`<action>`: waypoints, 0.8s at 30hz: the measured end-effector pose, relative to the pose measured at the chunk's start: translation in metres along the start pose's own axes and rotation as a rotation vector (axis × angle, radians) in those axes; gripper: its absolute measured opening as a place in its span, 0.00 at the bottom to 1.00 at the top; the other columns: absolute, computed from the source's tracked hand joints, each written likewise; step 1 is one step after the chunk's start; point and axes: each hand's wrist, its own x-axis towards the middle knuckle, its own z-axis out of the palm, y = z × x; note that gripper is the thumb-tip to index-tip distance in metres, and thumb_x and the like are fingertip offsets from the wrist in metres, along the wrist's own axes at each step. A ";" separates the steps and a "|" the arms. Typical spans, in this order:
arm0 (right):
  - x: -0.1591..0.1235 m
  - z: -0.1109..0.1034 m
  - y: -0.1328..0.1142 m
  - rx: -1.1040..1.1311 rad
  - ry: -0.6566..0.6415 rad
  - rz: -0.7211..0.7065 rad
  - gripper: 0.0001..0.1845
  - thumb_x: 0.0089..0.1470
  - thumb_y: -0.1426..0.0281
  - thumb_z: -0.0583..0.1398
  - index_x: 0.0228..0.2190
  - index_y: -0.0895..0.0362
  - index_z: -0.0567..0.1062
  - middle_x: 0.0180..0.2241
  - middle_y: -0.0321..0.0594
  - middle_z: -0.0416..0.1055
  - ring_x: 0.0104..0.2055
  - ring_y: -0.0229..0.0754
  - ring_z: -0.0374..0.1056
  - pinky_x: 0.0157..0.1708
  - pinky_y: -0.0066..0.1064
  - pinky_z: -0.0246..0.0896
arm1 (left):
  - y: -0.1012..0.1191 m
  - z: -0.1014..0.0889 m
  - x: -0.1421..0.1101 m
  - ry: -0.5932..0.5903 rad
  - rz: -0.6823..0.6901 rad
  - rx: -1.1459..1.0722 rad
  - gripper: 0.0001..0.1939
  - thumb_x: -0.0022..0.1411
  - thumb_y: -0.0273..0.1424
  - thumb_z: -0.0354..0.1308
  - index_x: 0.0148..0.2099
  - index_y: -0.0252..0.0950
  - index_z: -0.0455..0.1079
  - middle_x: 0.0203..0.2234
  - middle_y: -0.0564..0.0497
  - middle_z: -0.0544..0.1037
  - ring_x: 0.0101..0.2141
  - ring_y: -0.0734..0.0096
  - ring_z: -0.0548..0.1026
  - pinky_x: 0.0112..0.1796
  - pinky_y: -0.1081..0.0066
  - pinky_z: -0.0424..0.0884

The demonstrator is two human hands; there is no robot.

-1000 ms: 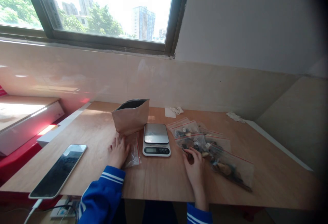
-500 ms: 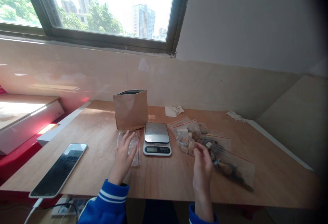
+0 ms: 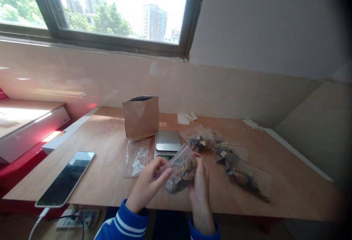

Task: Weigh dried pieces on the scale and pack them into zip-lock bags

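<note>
Both of my hands hold one clear zip bag (image 3: pixel 181 170) of brown dried pieces above the table's near edge. My left hand (image 3: pixel 150 183) pinches its left side and my right hand (image 3: pixel 200 181) grips its right side. Just behind the bag sits a small digital scale (image 3: pixel 167 141), partly hidden by it. An empty clear zip bag (image 3: pixel 136 156) lies flat to the left of the scale. A brown paper pouch (image 3: pixel 141 117) stands open behind it. Several more filled zip bags (image 3: pixel 233 161) lie to the right.
A tablet (image 3: pixel 66 178) with a dark screen lies at the table's near left, its cable hanging over the edge. Crumpled paper scraps (image 3: pixel 187 118) lie by the tiled wall (image 3: pixel 82 80). A power strip (image 3: pixel 79 218) sits below the wooden table (image 3: pixel 288 192).
My right hand lifted a filled bag from the pile on the right and brought it in front of the scale. My left hand left the empty bag and took hold of the filled one.
</note>
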 end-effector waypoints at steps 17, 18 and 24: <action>-0.030 0.022 -0.010 -0.450 -0.634 -0.204 0.16 0.58 0.57 0.55 0.25 0.55 0.64 0.20 0.29 0.60 0.22 0.35 0.58 0.22 0.25 0.52 | -0.005 0.027 0.003 0.235 -0.142 -0.316 0.17 0.66 0.47 0.42 0.37 0.40 0.59 0.28 0.54 0.68 0.30 0.71 0.70 0.31 0.71 0.67; -0.030 0.023 -0.008 -0.460 -0.635 -0.204 0.16 0.57 0.57 0.55 0.25 0.55 0.63 0.19 0.29 0.60 0.22 0.34 0.58 0.22 0.24 0.51 | -0.006 0.026 0.003 0.227 -0.153 -0.330 0.18 0.67 0.48 0.39 0.36 0.40 0.58 0.27 0.54 0.68 0.30 0.70 0.70 0.31 0.70 0.68; -0.026 0.022 -0.001 -0.486 -0.624 -0.212 0.17 0.57 0.56 0.55 0.24 0.54 0.61 0.20 0.28 0.57 0.22 0.34 0.56 0.22 0.24 0.50 | -0.008 0.024 0.004 0.185 -0.128 -0.323 0.18 0.68 0.46 0.39 0.35 0.39 0.58 0.27 0.54 0.67 0.29 0.71 0.69 0.33 0.70 0.67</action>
